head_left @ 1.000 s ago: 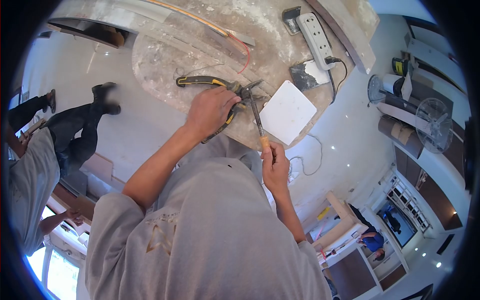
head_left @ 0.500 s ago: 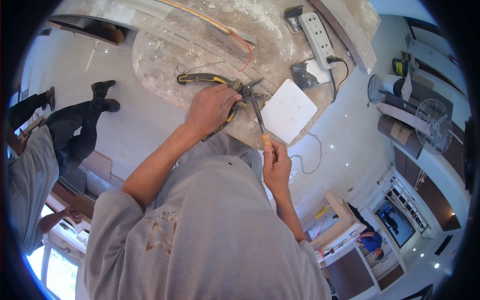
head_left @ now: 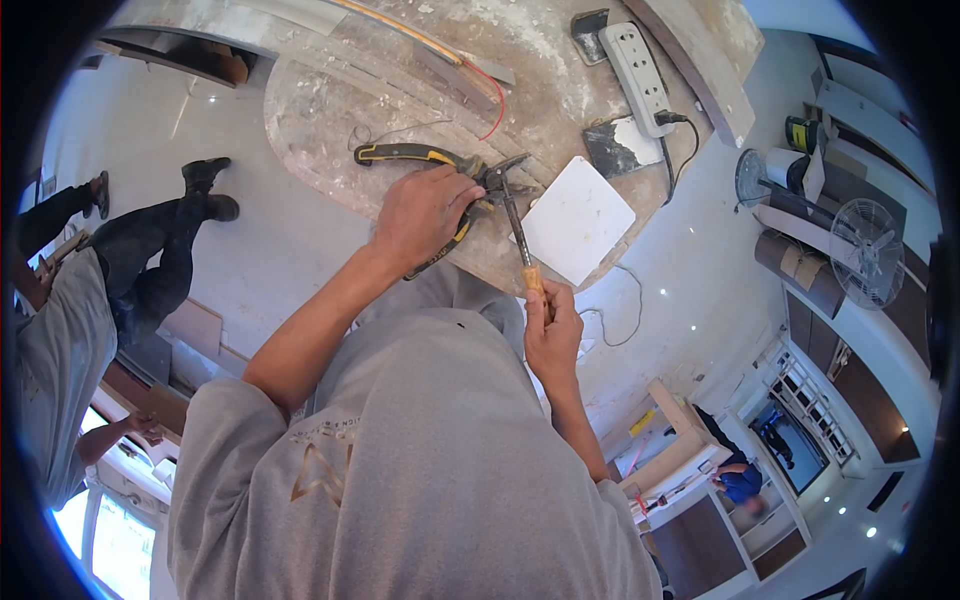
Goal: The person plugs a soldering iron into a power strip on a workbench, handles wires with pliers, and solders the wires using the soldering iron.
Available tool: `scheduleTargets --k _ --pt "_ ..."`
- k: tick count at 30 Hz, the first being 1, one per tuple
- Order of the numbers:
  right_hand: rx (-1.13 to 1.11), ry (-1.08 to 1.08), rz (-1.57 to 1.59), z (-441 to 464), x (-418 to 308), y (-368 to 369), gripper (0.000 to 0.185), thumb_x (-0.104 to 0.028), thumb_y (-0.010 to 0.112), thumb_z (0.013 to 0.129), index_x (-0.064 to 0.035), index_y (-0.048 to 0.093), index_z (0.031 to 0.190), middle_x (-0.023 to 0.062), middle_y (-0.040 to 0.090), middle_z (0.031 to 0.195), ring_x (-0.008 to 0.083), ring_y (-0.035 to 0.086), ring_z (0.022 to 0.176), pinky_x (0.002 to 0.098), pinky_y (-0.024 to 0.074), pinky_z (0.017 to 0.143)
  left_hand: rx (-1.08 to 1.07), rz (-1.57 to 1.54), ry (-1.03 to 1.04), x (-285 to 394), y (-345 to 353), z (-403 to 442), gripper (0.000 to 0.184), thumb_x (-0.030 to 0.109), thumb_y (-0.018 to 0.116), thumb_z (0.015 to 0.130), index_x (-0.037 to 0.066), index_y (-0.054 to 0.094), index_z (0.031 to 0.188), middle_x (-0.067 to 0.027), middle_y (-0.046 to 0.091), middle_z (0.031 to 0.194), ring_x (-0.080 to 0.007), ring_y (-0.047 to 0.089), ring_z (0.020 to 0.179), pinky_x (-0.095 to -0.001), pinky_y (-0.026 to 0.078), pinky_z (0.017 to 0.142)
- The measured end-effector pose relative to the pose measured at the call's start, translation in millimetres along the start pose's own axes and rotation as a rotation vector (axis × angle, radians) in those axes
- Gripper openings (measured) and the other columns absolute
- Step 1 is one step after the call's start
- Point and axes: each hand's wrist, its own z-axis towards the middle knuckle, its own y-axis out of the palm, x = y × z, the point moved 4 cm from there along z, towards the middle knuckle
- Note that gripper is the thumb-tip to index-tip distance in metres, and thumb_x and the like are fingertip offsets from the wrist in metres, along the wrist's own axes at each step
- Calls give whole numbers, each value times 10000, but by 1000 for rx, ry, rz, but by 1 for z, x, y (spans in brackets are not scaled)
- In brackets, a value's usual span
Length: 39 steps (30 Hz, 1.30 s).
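Observation:
My left hand [head_left: 425, 210] is closed over the pivot area of a pair of pliers [head_left: 405, 153] with black and yellow handles spread wide apart. The pliers rest at the near edge of the worn table, jaws pointing right. In my right hand [head_left: 553, 330] is the wooden handle of what looks like a soldering iron [head_left: 516, 222]. Its metal shaft slants up and left, and its tip meets the plier jaws. Anything small between tip and jaws cannot be made out. A white square plate [head_left: 580, 222] lies just right of the shaft.
On the dusty table [head_left: 310, 120] are a white power strip [head_left: 633, 75] with a black plug [head_left: 668, 118], a red wire [head_left: 502, 105] and a dark scuffed plate [head_left: 622, 147]. A fan [head_left: 866, 253] stands right. One person [head_left: 65, 330] is at left, another [head_left: 740, 483] farther right.
Both hands, the pliers and the iron hold almost the same position. The distant person at lower right has shifted slightly.

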Motion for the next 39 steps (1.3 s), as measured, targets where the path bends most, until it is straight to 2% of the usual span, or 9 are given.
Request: scheduleTargets --k 9,39 --pt "-47 48 42 1 -3 0 167 -141 579 1042 2 591 1128 45 638 760 81 573 670 251 454 605 -3 -9 -13 0 0 0 148 207 705 924 66 714 877 -109 651 793 -335 658 749 -440 513 671" --pt "-22 46 69 0 -6 -2 164 -135 593 1034 1 594 1125 40 637 752 69 556 651 243 436 590 -69 -107 -107 3 -8 6 155 189 733 897 38 761 922 -119 697 855 -331 675 808 -417 531 718"
